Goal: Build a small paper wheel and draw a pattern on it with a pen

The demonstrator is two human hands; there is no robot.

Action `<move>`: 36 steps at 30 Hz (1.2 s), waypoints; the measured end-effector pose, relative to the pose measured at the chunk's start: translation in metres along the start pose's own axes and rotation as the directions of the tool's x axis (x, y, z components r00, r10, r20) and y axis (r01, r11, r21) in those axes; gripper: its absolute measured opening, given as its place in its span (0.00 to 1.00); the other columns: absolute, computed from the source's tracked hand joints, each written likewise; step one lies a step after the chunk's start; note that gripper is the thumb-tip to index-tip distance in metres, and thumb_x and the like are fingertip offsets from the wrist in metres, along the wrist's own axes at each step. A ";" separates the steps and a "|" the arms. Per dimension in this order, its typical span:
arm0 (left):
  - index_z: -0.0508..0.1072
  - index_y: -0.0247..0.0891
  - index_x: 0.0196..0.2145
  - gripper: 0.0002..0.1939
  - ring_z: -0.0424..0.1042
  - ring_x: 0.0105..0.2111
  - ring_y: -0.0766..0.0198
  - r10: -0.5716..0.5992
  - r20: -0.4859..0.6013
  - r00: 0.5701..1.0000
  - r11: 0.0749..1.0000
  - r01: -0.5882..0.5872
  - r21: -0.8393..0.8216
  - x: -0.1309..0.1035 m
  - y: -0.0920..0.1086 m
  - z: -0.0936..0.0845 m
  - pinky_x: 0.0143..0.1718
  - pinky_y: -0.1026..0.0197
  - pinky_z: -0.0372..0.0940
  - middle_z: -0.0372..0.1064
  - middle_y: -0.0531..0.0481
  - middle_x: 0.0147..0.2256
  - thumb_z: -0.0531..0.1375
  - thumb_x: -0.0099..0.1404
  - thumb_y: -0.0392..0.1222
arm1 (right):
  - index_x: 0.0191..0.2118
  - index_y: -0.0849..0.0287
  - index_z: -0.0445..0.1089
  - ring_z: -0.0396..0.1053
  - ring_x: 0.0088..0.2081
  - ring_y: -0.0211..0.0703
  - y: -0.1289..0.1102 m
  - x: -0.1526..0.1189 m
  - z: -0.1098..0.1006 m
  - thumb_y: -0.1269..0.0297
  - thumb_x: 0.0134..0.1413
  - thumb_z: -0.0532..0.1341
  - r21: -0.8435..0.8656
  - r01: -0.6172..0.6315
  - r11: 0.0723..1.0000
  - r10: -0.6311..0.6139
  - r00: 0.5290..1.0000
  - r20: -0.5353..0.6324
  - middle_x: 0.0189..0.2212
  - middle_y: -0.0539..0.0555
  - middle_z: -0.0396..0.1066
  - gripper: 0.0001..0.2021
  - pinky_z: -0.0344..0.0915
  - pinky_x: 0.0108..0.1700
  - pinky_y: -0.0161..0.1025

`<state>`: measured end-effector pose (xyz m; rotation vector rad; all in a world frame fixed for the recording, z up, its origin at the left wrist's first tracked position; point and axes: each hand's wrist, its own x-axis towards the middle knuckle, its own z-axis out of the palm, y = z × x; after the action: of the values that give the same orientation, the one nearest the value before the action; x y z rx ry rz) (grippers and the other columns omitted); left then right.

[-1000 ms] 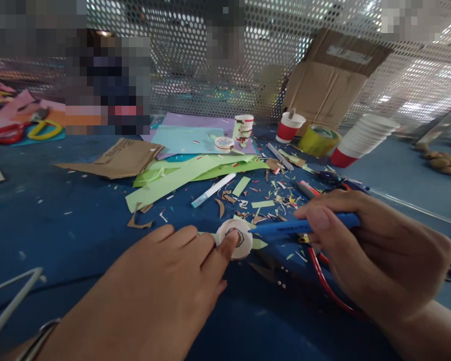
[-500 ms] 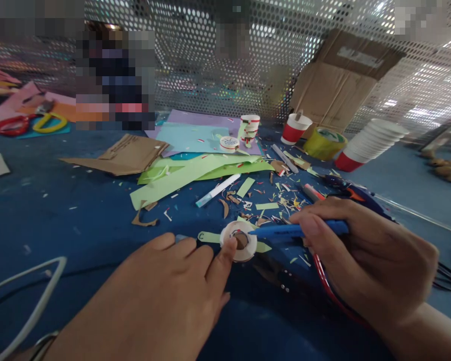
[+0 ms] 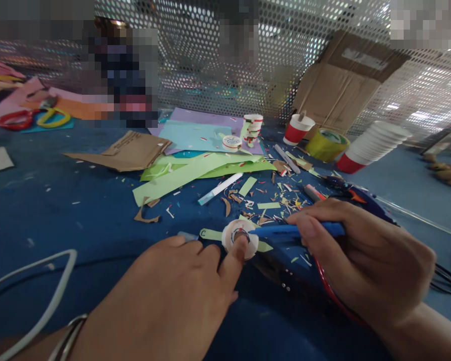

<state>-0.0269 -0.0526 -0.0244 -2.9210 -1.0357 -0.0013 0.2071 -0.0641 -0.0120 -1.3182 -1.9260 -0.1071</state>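
My left hand presses its index fingertip onto the middle of a small white round paper piece lying on the table. The fingertip hides most of the piece's centre. A light green paper strip with a small dark curved mark shows on both sides of the round piece, its right end cut to a point. My right hand is closed around a blue pen, held almost level. The pen's tip meets the right inner part of the white piece; whether it touches is unclear.
Paper scraps litter the blue table beyond my hands, near a white marker. Green sheets, folded cardboard, stacked cups and yellow tape stand farther back. A white cable loops at left, scissors beyond.
My left index fingertip has moved right onto the centre of the white piece, covering the brown spot there. The pen stays at the piece's right side. The view has shifted slightly.
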 end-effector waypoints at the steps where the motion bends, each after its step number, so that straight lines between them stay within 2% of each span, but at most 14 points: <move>1: 0.62 0.44 0.67 0.29 0.74 0.29 0.56 -0.001 0.019 1.000 1.000 0.001 -0.002 0.001 0.000 -0.001 0.32 0.54 0.63 0.78 0.47 0.35 0.59 0.70 0.40 | 0.36 0.51 0.73 0.79 0.31 0.41 0.000 0.000 0.000 0.66 0.62 0.63 0.002 0.007 1.000 -0.007 1.000 0.013 0.31 0.47 0.79 0.03 0.74 0.32 0.35; 6: 0.65 0.43 0.65 0.28 0.76 0.27 0.53 -0.008 0.096 0.995 1.000 0.010 -0.016 0.007 0.001 -0.009 0.28 0.54 0.65 0.78 0.49 0.33 0.61 0.68 0.42 | 0.36 0.51 0.73 0.80 0.32 0.42 0.001 0.001 0.001 0.66 0.62 0.63 -0.001 0.039 0.999 -0.039 0.999 0.035 0.30 0.47 0.79 0.03 0.73 0.32 0.35; 13: 0.67 0.42 0.64 0.28 0.78 0.27 0.48 -0.011 0.184 0.983 0.999 0.019 -0.041 0.013 0.001 -0.017 0.27 0.52 0.68 0.79 0.47 0.31 0.61 0.68 0.51 | 0.36 0.52 0.73 0.79 0.29 0.40 -0.005 0.004 0.004 0.66 0.62 0.64 0.022 0.068 0.997 -0.069 0.997 0.032 0.29 0.47 0.78 0.02 0.74 0.33 0.35; 18: 0.67 0.42 0.64 0.29 0.78 0.27 0.48 -0.021 0.215 0.976 0.999 0.030 -0.038 0.014 0.003 -0.022 0.27 0.52 0.69 0.79 0.45 0.30 0.60 0.69 0.53 | 0.36 0.53 0.72 0.78 0.28 0.40 -0.008 0.006 0.005 0.67 0.60 0.65 0.043 0.116 0.992 -0.118 0.992 0.048 0.29 0.48 0.78 0.02 0.74 0.32 0.34; 23: 0.65 0.40 0.65 0.31 0.79 0.26 0.47 -0.027 0.276 0.961 0.998 0.041 -0.045 0.016 0.005 -0.025 0.26 0.53 0.68 0.79 0.45 0.29 0.61 0.68 0.54 | 0.36 0.53 0.71 0.78 0.29 0.40 -0.007 0.005 0.005 0.68 0.62 0.63 -0.016 0.129 0.992 -0.128 0.991 0.049 0.28 0.47 0.77 0.03 0.73 0.33 0.35; 29: 0.65 0.38 0.65 0.32 0.79 0.25 0.47 -0.029 0.264 0.964 0.996 0.050 -0.073 0.017 0.004 -0.025 0.23 0.54 0.67 0.78 0.47 0.28 0.62 0.68 0.52 | 0.36 0.53 0.71 0.77 0.28 0.40 -0.006 0.005 0.005 0.68 0.62 0.62 -0.098 0.184 0.978 -0.180 0.982 0.050 0.27 0.48 0.77 0.03 0.73 0.33 0.35; 33: 0.67 0.37 0.63 0.27 0.78 0.25 0.49 0.000 0.244 0.970 0.998 0.015 -0.059 0.019 0.003 -0.026 0.22 0.55 0.66 0.78 0.47 0.29 0.59 0.70 0.50 | 0.36 0.53 0.71 0.78 0.28 0.41 -0.009 0.003 0.004 0.68 0.62 0.62 -0.101 0.204 0.974 -0.202 0.979 0.028 0.28 0.48 0.79 0.03 0.74 0.33 0.36; 36: 0.67 0.36 0.63 0.28 0.79 0.26 0.48 0.007 0.258 0.966 0.998 0.008 -0.057 0.021 0.003 -0.028 0.23 0.56 0.66 0.79 0.45 0.29 0.60 0.70 0.50 | 0.37 0.52 0.73 0.78 0.29 0.42 -0.010 0.003 0.005 0.69 0.62 0.62 -0.095 0.213 0.972 -0.212 0.977 0.022 0.29 0.48 0.80 0.04 0.75 0.34 0.37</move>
<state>-0.0083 -0.0428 0.0036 -3.0320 -1.0836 0.3653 0.1958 -0.0646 -0.0100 -1.1723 -2.0902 -0.3039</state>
